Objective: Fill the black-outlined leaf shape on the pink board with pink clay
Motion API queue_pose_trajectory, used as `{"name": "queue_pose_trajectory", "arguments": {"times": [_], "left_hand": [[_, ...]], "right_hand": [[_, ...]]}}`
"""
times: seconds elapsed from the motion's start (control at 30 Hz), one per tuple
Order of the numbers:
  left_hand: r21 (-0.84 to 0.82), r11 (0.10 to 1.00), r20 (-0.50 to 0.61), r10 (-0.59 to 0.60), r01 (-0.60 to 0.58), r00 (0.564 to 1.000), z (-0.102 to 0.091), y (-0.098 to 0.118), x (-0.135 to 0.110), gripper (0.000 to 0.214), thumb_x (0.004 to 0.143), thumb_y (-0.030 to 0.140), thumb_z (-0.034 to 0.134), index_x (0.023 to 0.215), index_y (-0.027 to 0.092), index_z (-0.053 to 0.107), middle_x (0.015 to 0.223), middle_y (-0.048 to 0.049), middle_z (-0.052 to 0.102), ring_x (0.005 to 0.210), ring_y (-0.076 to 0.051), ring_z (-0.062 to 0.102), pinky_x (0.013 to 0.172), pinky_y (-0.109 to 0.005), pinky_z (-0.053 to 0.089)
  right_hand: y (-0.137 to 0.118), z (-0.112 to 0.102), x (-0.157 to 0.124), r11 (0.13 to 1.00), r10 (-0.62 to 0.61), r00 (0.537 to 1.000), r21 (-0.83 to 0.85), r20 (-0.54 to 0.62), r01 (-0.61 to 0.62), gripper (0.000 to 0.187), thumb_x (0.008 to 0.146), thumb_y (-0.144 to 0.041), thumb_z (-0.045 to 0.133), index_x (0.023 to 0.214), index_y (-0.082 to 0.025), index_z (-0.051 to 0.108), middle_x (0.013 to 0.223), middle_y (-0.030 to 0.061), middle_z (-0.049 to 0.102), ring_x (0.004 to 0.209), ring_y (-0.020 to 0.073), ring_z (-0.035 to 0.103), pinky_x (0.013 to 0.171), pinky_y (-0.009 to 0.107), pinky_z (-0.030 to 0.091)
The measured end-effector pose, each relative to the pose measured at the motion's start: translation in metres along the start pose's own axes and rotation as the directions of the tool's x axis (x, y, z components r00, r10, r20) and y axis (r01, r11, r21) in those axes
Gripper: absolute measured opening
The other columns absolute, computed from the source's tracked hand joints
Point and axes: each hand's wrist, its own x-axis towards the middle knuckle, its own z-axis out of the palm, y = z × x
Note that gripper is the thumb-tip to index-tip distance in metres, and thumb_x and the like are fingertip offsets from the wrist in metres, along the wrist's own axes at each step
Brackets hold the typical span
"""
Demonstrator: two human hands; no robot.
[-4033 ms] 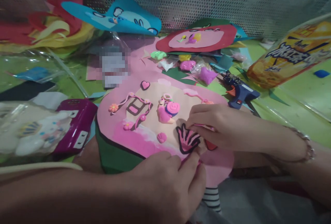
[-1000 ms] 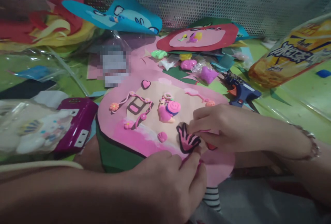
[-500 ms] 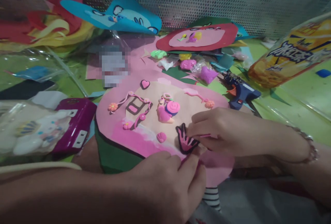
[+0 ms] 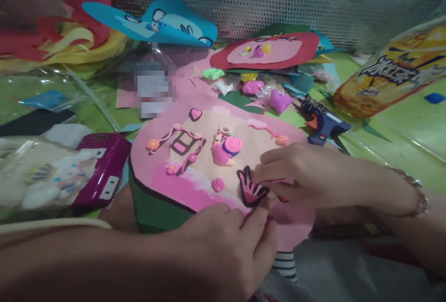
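A pink paper collage board [image 4: 156,162] lies in front of me, with a clay snail [image 4: 226,147], a small house outline, flowers and a heart on it. My left hand [image 4: 223,246] is closed and presses its fingertips on the board's near edge. My right hand [image 4: 299,174] is closed in a pinch on a thin pink clay strip [image 4: 277,182], right beside a black-and-pink shell shape [image 4: 251,190]. A bracelet sits on my right wrist.
A blue glue gun [image 4: 325,125] lies behind my right hand. Bagged clay lumps [image 4: 275,100] and a red-and-pink collage [image 4: 268,51] sit further back. A magenta box [image 4: 104,167] and a plastic bag are at the left. An orange snack bag [image 4: 393,79] is at the right.
My right hand has shifted slightly while working the pink strip at the shell shape. My left hand has stayed on the board's edge.
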Motion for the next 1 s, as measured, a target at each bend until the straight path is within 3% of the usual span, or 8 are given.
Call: {"name": "queue_pose_trajectory", "arguments": {"times": [0.13,0.3,0.43,0.8,1.0], "left_hand": [[-0.021,1.0,-0.001,-0.001,0.001,1.0,0.0,-0.001,0.0,0.042,0.092,0.019,0.038,0.128,0.0,0.048,0.129,-0.0283,0.051,0.068,-0.025,0.062,0.044,-0.036,0.048],[-0.019,1.0,0.001,-0.008,0.008,1.0,0.001,-0.001,0.0,0.043,0.091,0.023,0.043,0.127,0.002,0.049,0.127,-0.0269,0.053,0.063,-0.023,0.061,0.045,-0.036,0.049],[-0.033,0.999,-0.003,-0.01,0.01,1.0,0.001,-0.001,0.0,0.043,0.09,0.025,0.045,0.126,0.001,0.05,0.124,-0.0286,0.054,0.067,-0.024,0.062,0.047,-0.035,0.05],[-0.045,0.998,-0.056,-0.039,0.037,0.998,0.002,0.0,0.0,0.039,0.091,0.022,0.044,0.124,0.002,0.05,0.117,-0.0269,0.058,0.069,-0.025,0.063,0.046,-0.034,0.049],[-0.021,1.0,-0.012,-0.013,0.013,1.0,0.001,0.0,0.0,0.045,0.089,0.021,0.043,0.128,0.0,0.048,0.119,-0.028,0.057,0.067,-0.025,0.061,0.045,-0.035,0.05]], "right_hand": [[0.001,0.0,0.0,1.0,0.01,1.0,-0.029,-0.02,-0.01,0.018,0.086,-0.014,0.047,0.082,-0.017,0.064,0.07,-0.0009,0.053,0.059,0.0085,0.045,0.054,0.023,0.029],[0.003,0.002,0.0,0.995,0.025,0.989,-0.093,-0.146,-0.039,0.019,0.085,-0.013,0.047,0.079,-0.017,0.065,0.068,-0.0002,0.054,0.055,0.008,0.044,0.05,0.022,0.026],[0.001,0.005,-0.001,0.979,-0.005,0.982,-0.202,-0.189,-0.034,0.022,0.087,-0.014,0.044,0.092,-0.018,0.065,0.07,0.0005,0.055,0.053,0.0088,0.042,0.047,0.023,0.021],[-0.001,0.009,-0.005,0.873,-0.103,0.995,-0.481,-0.011,0.085,0.012,0.086,-0.012,0.049,0.091,-0.015,0.06,0.074,0.0033,0.054,0.06,0.0128,0.046,0.053,0.028,0.026],[-0.004,0.011,-0.005,0.811,-0.171,0.985,-0.568,0.001,0.141,0.017,0.086,-0.01,0.049,0.099,-0.016,0.059,0.077,0.0019,0.054,0.056,0.0139,0.046,0.051,0.031,0.023]]}}
